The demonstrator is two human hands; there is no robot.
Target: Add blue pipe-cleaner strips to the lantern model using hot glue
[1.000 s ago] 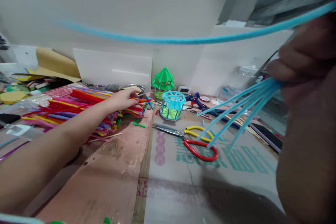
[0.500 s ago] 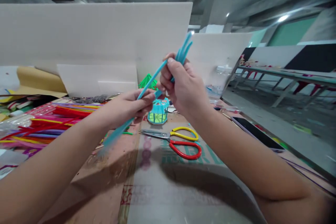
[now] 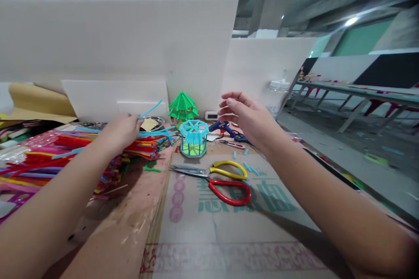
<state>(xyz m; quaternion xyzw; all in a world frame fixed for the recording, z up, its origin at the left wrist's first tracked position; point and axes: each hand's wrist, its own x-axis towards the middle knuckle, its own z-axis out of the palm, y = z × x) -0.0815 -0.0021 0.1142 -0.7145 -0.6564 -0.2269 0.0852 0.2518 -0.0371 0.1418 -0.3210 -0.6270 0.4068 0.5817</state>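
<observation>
My left hand (image 3: 121,133), blurred and with its fingers curled in, is over the pile of coloured pipe cleaners (image 3: 77,141). From its fingers a blue pipe cleaner (image 3: 152,109) sticks out up and to the right. More blue pipe cleaners (image 3: 160,132) lie on the pile beside this hand. My right hand (image 3: 244,111) hovers with fingers apart and nothing in it. Beyond and left of it stands a small blue pipe-cleaner frame (image 3: 194,137) with a light green base. Scissors (image 3: 209,173) with one yellow and one red handle lie on the cardboard (image 3: 196,235).
A green pipe-cleaner roof (image 3: 183,107) stands behind the blue frame. A blue glue gun (image 3: 225,128) and short blue offcuts (image 3: 250,168) lie to the right. White boards (image 3: 118,43) rise at the back. A clear jar (image 3: 278,96) stands at the right.
The blue bundle has left my right hand, which has opened and come down. My left hand has moved left over the pile, where blue pipe cleaners now lie.
</observation>
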